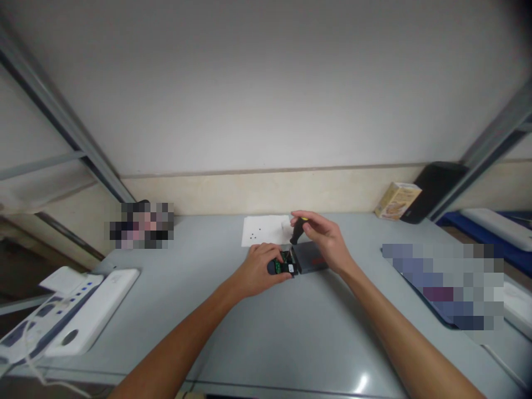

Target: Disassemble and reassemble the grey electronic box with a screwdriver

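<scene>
My left hand [260, 270] is closed around a small dark device [284, 267] whose casing is off, baring a green circuit board. In my right hand [326, 235] is a screwdriver [297, 230] with a black and yellow handle. It is tilted, and its tip points down at the board; whether the tip touches a screw is too small to tell. A flat dark grey case [310, 257] with a reddish mark lies beside the device, partly under my right hand. Behind them, several tiny black screws [253, 236] rest on a sheet of white paper [270, 227].
At the left lie a white power strip [54, 316] and a long white box [93, 310] with a cable. A yellow carton [398, 200] and a black panel [434, 191] lean at the back right. Pixelated items sit at both sides of the grey table [199, 332].
</scene>
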Motion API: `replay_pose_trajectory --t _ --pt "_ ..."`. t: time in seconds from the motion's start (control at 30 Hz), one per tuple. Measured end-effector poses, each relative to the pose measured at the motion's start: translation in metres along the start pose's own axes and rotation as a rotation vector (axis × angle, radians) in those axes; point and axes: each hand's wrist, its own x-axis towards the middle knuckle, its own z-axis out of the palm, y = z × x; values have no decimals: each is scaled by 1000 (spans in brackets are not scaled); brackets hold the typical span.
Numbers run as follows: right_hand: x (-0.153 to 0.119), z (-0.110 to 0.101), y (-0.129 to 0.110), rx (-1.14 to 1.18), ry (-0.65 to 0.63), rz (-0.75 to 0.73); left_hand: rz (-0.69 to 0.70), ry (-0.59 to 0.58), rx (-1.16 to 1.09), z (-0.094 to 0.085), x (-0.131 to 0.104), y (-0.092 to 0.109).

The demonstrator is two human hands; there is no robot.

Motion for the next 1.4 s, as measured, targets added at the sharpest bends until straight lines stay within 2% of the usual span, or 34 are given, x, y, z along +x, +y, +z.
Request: replay_pose_trajectory --t 0.1,0.23,0.33,0.47,0.67,0.83,0.9,1.1,1.3,1.4 --pt "-1 3 -1 -18 -5 -16 8 -3 -3 0 0 0" --pt "-1 8 -1 -75 70 -57 3 2 2 1 1 0" --pt "0 9 0 -34 43 -15 5 -1 4 1 1 0" --pt "-1 10 3 -3 12 -36 12 0 10 0 0 1" --pt "-1 7 9 -157 109 -97 15 -11 22 -1 -1 1" --pt "-1 6 7 22 10 -10 21 -9 32 -1 -1 1" --pt "-1 9 6 71 -6 -19 24 -3 36 -1 -2 1" --pt "0 11 7 -114 130 -114 24 -9 39 0 -1 0" --pt "-1 8 5 21 34 -36 33 -13 51 0 -1 -1" --pt "-2 11 4 20 41 -51 30 -19 53 -1 -1 0"
